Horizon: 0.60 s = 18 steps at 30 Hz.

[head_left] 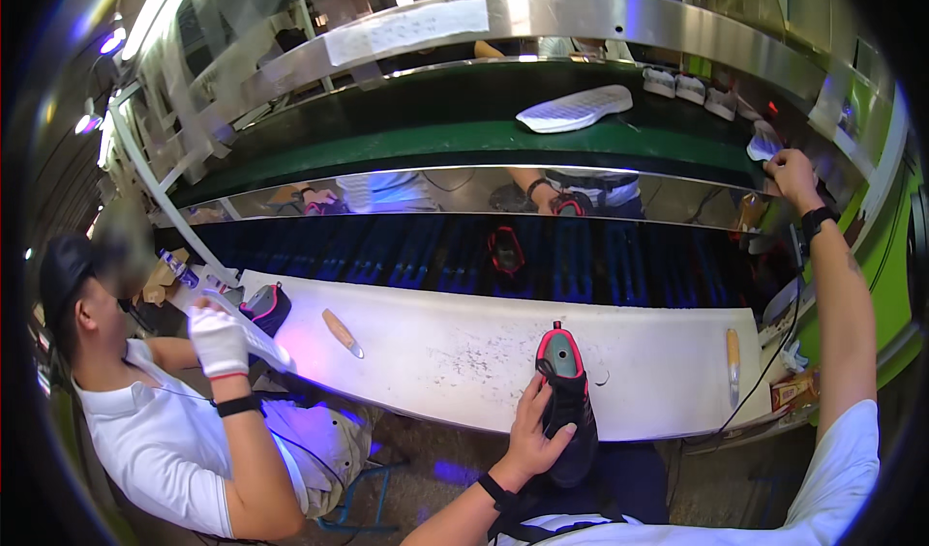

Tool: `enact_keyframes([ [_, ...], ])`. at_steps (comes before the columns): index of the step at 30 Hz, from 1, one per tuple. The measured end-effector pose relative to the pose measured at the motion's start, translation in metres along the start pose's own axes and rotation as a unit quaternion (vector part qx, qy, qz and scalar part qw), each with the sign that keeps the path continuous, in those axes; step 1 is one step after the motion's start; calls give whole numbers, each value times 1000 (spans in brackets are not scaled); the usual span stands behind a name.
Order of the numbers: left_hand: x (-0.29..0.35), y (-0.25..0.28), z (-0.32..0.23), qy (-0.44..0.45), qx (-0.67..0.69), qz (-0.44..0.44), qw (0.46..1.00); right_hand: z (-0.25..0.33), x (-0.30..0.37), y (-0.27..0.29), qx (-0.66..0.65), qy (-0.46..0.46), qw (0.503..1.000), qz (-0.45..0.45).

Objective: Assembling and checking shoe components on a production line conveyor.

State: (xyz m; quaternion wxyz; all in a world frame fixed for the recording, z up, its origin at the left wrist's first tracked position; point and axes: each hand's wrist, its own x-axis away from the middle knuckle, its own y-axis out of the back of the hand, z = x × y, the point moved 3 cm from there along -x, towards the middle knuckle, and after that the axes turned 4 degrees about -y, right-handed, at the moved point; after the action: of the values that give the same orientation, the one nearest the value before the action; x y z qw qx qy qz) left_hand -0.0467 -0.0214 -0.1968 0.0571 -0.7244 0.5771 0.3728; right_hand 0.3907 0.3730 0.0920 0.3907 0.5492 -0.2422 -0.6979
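So the person at the bench has the left hand clamped over a black lace-up shoe with a bright pinkish-red collar, fingers along its left flank and thumb across the front. That shoe sits at the near edge of the long white table, right of the middle, heel tab toward the far edge, toe hanging out past the near one. A grey-green insert with a round hole fills its opening.

The right hand is stretched way up to the right end of the green conveyor belt, fingertips right at the low end of a small white sole. Can't tell from here whether they're actually pinching it. Another white textured sole lies by itself near the belt's far edge.

Back on the table, one wooden-handled knife lies toward the left end and a second wooden-handled blade is just beside the right edge (kinda close to a black cable, too). A matching black-and-red shoe is parked at the far left corner. Next to it, a co-worker in a white shirt holds up a long white sole with a gloved hand.
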Motion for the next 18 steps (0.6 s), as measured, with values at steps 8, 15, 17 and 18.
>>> enact_keyframes([
  [8,40,8,-25,62,14,-44,997,81,153,82,-260,218,933,-119],
  [15,25,21,-43,-213,-227,199,929,34,328,127,-585,-17,758,-287],
  [17,-9,14,-57,-302,-140,221,917,48,353,107,-491,-97,832,-240],
  [18,-34,10,-65,-319,-87,224,917,54,363,96,-455,-144,854,-208],
])
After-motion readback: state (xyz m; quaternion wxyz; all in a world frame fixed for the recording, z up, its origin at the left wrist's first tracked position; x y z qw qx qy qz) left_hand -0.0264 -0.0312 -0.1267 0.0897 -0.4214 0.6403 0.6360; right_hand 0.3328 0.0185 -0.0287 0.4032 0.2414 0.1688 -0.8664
